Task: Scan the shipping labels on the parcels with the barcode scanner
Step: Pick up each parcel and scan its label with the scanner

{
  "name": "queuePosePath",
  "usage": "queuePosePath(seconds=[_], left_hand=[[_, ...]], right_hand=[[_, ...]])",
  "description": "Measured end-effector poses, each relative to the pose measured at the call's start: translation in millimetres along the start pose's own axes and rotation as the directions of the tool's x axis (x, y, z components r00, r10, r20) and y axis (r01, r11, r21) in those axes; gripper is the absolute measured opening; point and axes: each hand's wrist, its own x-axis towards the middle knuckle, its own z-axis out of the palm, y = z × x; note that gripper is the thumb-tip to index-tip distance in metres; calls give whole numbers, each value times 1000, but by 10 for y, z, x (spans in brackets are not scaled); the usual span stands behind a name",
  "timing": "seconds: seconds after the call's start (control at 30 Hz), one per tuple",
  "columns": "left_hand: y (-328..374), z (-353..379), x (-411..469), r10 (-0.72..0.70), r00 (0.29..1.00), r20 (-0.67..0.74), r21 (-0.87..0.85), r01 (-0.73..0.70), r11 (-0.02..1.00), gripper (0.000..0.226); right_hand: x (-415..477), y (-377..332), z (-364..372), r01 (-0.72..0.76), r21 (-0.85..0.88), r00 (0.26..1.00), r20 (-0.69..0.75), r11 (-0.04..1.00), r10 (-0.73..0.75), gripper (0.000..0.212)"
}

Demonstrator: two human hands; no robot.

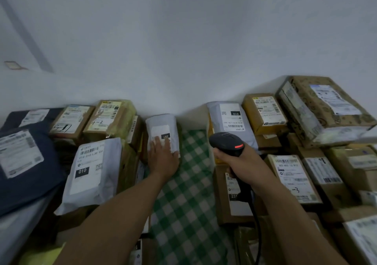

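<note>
One barcode scanner is counted, and two hands: the left hand and the right hand. Three pale mailer bags and two dark blue bags are seen. At least eight cardboard boxes are counted; more may be hidden in the piles.

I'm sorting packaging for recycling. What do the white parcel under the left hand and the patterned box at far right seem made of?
White parcel: probably a soft plastic mailer, smooth, rounded and creased. Patterned box: brown printed cardboard, matte, with sharp folded edges.
</note>
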Motion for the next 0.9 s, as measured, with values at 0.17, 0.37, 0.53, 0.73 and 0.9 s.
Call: queuePosePath(seconds=[0.17,0.37,0.53,0.73,0.9], left_hand=[[62,-191,52,1,994,112,44,-6,999,70],[212,-280,-59,16,997,73,-136,-5,991,84],[978,-166,-438,272,957,-101,-588,-278,760,58],[1588,-184,-294,241,970,14,-848,-116,517,41],[1615,-200,-338,-37,998,52,-814,64,577,8]], right_hand=[[-160,-60,-140,-3,-8,998,-55,1000,3,20],[-388,-95,-273,21,28,994,-106,999,-18,15],[-431,10,-475,-1,26,986,-168,1000,5,21],[-430,46,-594,16,54,978,-207,998,-5,22],[-382,100,-568,0,84,978,-206,997,17,21]])
